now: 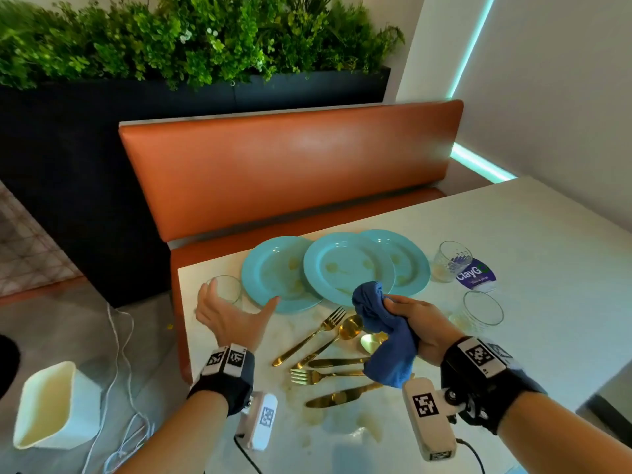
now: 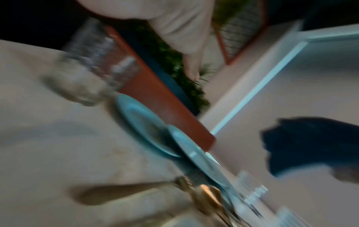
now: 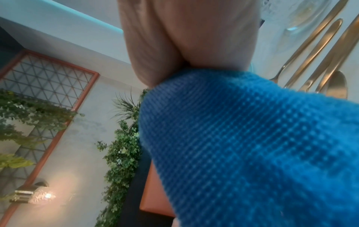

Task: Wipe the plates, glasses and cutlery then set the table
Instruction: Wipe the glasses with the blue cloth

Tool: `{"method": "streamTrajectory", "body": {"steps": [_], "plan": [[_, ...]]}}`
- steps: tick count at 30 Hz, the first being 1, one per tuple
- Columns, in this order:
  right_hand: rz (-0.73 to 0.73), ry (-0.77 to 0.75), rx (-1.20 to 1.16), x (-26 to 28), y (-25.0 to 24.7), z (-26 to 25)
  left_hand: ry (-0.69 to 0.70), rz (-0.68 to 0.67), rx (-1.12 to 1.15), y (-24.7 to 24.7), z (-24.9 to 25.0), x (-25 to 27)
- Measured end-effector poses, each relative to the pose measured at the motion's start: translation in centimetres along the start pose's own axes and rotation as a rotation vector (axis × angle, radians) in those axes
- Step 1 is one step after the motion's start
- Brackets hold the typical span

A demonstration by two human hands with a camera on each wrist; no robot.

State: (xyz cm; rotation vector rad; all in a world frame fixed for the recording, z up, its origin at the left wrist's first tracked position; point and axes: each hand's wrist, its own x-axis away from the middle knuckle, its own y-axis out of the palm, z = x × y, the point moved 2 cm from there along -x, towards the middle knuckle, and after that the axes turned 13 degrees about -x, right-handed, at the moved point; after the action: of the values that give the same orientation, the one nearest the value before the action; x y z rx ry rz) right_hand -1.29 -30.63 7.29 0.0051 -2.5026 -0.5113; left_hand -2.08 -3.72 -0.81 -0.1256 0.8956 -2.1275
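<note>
The left hand (image 1: pixel 236 314) hovers spread beside a glass (image 1: pixel 224 289), seemingly not touching it. Three plates (image 1: pixel 345 265) overlap on the desk (image 1: pixel 513 234). The right hand (image 1: pixel 422 325) clutches a bunched cloth (image 1: pixel 386 336), its length hanging toward the cutlery (image 1: pixel 328 357).

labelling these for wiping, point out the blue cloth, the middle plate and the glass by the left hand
blue cloth (image 1: pixel 390 350), head view, on the bunched fabric below the fist
middle plate (image 1: pixel 345 265), head view, on its stained centre
glass (image 1: pixel 227 289), head view, on its side wall

Left hand (image 1: pixel 232 314) spread; right hand (image 1: pixel 422 328) fisted.
</note>
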Motion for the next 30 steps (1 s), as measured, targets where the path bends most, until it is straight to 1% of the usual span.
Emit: {"method": "streamTrajectory", "body": {"steps": [1,3,4,7,9,12,13,15,16,17,20,23,26,27,28,29,30], "plan": [[0.011,-0.01,-0.014,0.3,-0.7,-0.4,0.112,-0.017,0.013,0.4,1.6,1.1],[0.031,-0.02,-0.06,1.1,-2.5,-1.4,0.273,-0.122,0.045,1.7,5.3,3.8],[0.049,-0.024,-0.081,1.5,-3.6,-1.9,0.316,-0.214,0.067,2.5,7.2,5.4],[0.095,-0.05,-0.163,2.6,-7.5,-3.7,0.362,-0.569,0.111,5.5,12.1,10.5],[0.137,-0.08,-0.213,3.2,-10.5,-5.1,0.4,-0.737,0.078,8.1,14.7,13.9],[0.221,-0.119,-0.26,3.5,-15.5,-7.1,0.373,-0.939,0.0,12.1,17.6,17.9],[0.243,-0.125,-0.262,3.5,-17.1,-7.8,0.329,-1.002,-0.022,13.4,18.2,18.9],[0.273,-0.137,-0.261,3.4,-19.7,-9.1,0.198,-1.106,-0.019,15.9,19.3,20.5],[0.281,-0.143,-0.256,3.2,-20.8,-9.7,0.16,-1.131,-0.023,17.2,19.7,21.0],[0.288,-0.147,-0.246,2.9,-21.8,-10.3,0.157,-1.137,-0.048,18.4,20.1,21.5],[0.298,-0.159,-0.227,1.5,-23.9,-11.8,0.243,-1.09,-0.155,21.3,21.3,22.5],[0.283,-0.159,-0.194,0.0,-25.2,-12.5,0.235,-1.057,-0.132,23.7,22.1,23.3],[0.283,-0.135,-0.131,-1.1,-26.0,-12.5,0.17,-1.044,-0.091,24.9,22.6,23.7],[0.285,-0.136,-0.108,-1.5,-26.2,-12.4,0.171,-1.031,-0.078,25.1,22.7,23.7],[0.296,-0.148,-0.073,-1.8,-26.2,-12.2,0.201,-1.014,-0.086,25.3,22.9,23.6],[0.3,-0.172,0.023,-2.2,-26.2,-12.3,0.263,-0.986,-0.1,25.4,23.2,23.5],[0.311,-0.211,0.198,-2.4,-26.1,-12.3,0.321,-0.964,-0.109,25.3,23.6,23.3]]}}
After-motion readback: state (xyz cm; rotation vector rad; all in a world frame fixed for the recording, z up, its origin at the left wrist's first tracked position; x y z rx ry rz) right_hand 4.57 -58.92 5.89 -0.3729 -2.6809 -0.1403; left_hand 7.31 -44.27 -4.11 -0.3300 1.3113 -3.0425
